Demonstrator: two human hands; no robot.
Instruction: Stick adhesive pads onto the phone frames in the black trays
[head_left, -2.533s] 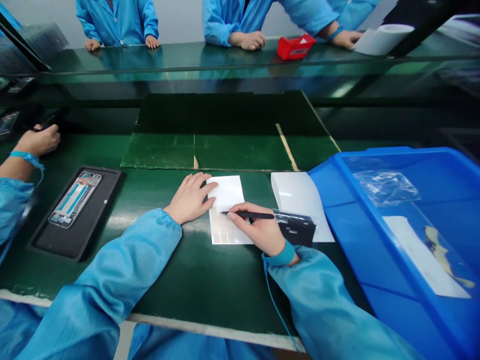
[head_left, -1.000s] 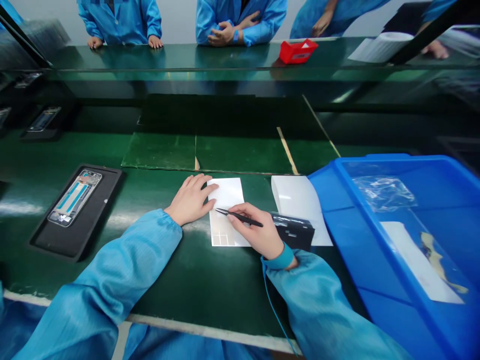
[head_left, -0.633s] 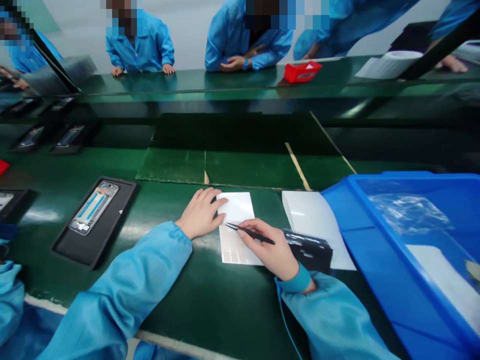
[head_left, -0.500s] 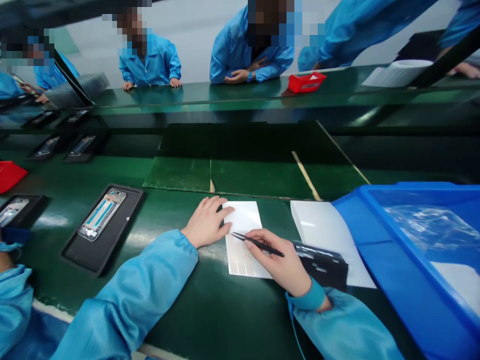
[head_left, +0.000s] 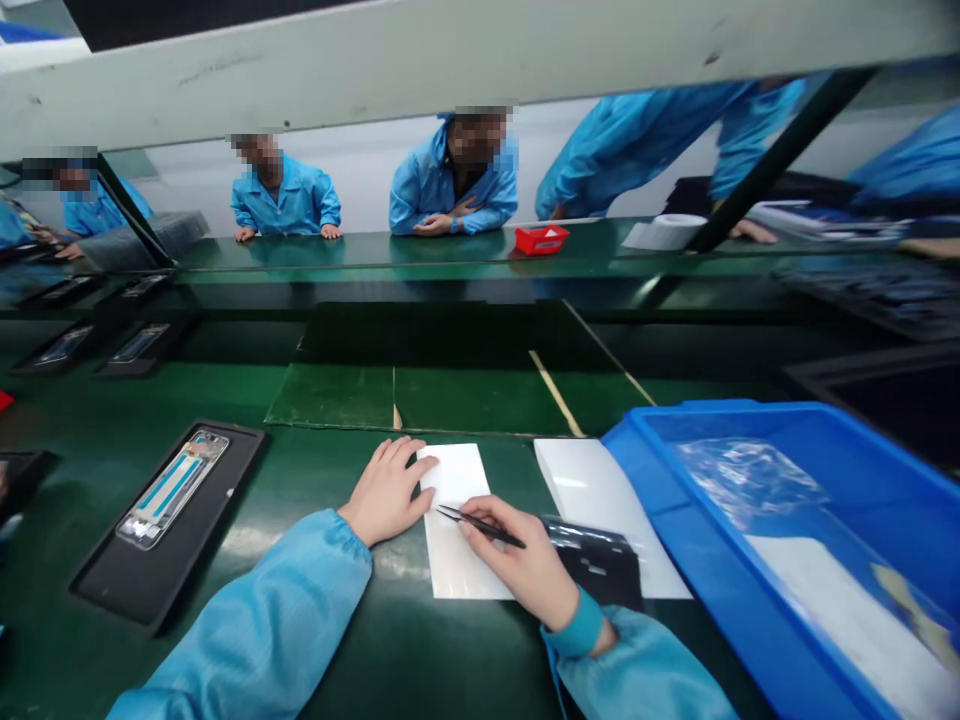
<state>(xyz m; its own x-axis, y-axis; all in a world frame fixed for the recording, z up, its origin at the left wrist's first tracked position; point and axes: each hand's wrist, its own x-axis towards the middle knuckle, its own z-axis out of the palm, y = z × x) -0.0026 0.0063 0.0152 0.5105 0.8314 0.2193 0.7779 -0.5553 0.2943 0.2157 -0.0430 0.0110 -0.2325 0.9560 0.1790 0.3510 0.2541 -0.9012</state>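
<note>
My left hand (head_left: 391,492) lies with fingers spread, its thumb and fingertips on the left edge of a white sheet (head_left: 463,565). In my right hand (head_left: 529,565) is a pair of black tweezers (head_left: 491,528), held like a pen. Their tips point left, over the sheet near my left thumb. Whether the tips touch the sheet or pinch anything is too small to tell. Partly behind my right hand lies a black film-like piece (head_left: 600,560), resting on a larger white sheet (head_left: 600,480).
A black tray (head_left: 217,500) with a phone frame (head_left: 174,490) lies at left; more trays stand further back. A blue bin (head_left: 750,600) holding clear plastic takes up the right. Co-workers in blue lean on the far bench (head_left: 360,250), where a red box (head_left: 541,239) sits.
The camera view has tilted up and turned right, so the bench items appear lower and further left. Both hands keep nearly the same place on the sheet, the tweezers still in my right hand.
</note>
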